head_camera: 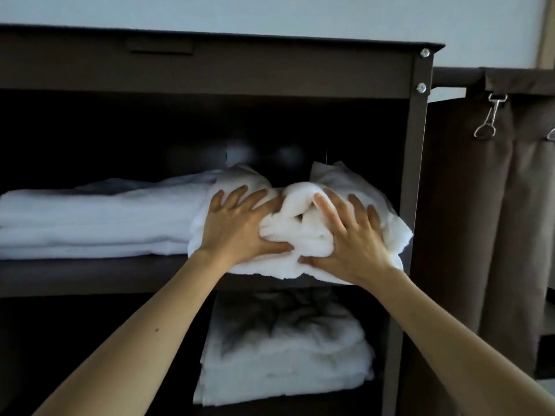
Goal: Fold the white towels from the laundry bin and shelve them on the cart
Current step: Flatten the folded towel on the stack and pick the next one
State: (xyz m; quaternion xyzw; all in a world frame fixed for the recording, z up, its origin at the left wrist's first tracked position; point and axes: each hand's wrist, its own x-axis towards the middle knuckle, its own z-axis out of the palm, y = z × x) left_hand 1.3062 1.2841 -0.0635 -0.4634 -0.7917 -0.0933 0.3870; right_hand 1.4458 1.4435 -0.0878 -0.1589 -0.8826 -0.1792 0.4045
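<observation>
A thick white terry towel (300,238), fluffy and loosely bunched into rounded folds, lies at the right end of the upper shelf (90,276) of a dark brown metal cart (270,70), its front edge hanging slightly over the shelf lip. The left hand (240,226) and the right hand (351,235) both rest on top of it, palms down. The fingers (237,196) are straight and spread apart, pressing into the pile rather than curling round it, and a soft ridge of cloth bulges up between the two thumbs. Beyond the fingertips the towel's rear corners stand up in two peaks against the dark back of the cart. Just left of the left hand's fingers, touching the towel, sits a flat stack of smooth white folded linen (96,223), its layers thin and even. Directly below the fingers, one level down in the cart, lies a pile of folded white terry towels (285,364), shaggy in texture with a rumpled top. Up and to the right of the right hand's fingers, two round silver bolts (424,52) sit in the cart's square corner post. Farther right hangs a brown woven fabric bag (495,220) in soft vertical pleats, with a shiny metal snap clip (489,115) at its top edge. A pale plain wall (270,13) rises above the cart.
</observation>
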